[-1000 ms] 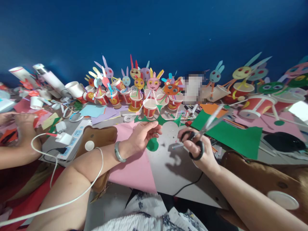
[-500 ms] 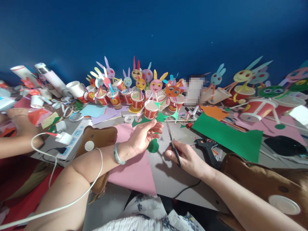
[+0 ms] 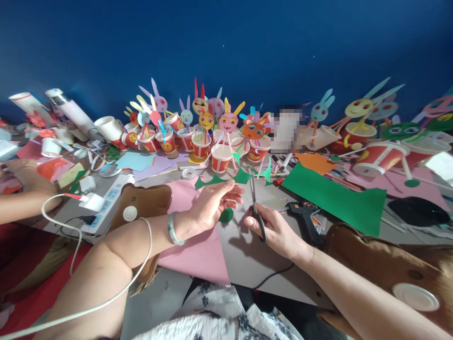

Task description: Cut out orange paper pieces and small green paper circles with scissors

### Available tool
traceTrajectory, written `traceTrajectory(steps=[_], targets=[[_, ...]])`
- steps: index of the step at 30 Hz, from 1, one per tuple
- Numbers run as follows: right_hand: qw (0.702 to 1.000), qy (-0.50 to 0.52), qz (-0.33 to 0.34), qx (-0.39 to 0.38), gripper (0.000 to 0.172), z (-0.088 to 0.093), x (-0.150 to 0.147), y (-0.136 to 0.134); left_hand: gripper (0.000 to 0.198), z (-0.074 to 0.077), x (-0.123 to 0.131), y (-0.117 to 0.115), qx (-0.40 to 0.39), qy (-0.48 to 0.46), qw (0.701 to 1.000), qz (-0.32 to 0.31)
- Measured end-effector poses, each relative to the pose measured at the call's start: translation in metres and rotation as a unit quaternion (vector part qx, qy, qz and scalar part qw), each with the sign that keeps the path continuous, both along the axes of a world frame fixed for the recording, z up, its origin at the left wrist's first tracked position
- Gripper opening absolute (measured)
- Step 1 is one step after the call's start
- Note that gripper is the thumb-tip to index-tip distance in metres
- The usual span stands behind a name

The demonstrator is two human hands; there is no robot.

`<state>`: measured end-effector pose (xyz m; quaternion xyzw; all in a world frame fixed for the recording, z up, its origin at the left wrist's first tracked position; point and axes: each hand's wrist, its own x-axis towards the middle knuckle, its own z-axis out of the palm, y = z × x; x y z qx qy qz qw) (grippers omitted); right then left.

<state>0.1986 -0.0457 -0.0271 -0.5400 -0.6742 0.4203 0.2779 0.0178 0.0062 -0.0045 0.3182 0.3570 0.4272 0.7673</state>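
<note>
My right hand (image 3: 274, 229) holds a pair of black-handled scissors (image 3: 255, 210), its blades pointing away from me. To its left, my left hand (image 3: 215, 203) is raised above the table with the palm turned up and sideways; its fingers are curved but apart, and nothing shows in them. Just below those fingers a dark green paper circle (image 3: 226, 216) lies on the grey table. Beyond the scissor tips are green paper scraps (image 3: 242, 175). Pink paper (image 3: 196, 252) is spread beneath my left forearm.
Paper cups with animal faces (image 3: 222, 158) line the back. A green sheet (image 3: 336, 196) and black glue gun (image 3: 304, 222) lie right. At left are a power strip (image 3: 108, 203), brown pouch (image 3: 145, 203), white cable (image 3: 150, 241) and another person's arm (image 3: 28, 203).
The green circle now rests lower and partly clear of my left fingers. A green scrap near the scissor tips has shifted right. My left fingers have spread slightly to the right.
</note>
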Motion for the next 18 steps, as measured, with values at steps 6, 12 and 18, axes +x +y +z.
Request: traceTrajectory(steps=[6,12,18], targets=[[1.000,0.007,-0.008,0.016,0.070,0.001,-0.003,-0.001,0.035,0.005,0.003,-0.009,-0.009,0.020,0.999,-0.026],[1.000,0.011,-0.012,0.007,0.074,0.003,-0.005,0.000,0.039,0.004,0.005,-0.013,-0.012,0.024,0.999,-0.036],[1.000,0.024,-0.006,0.004,0.070,0.002,-0.004,-0.002,0.045,0.003,0.005,-0.014,-0.002,0.034,0.998,-0.046]])
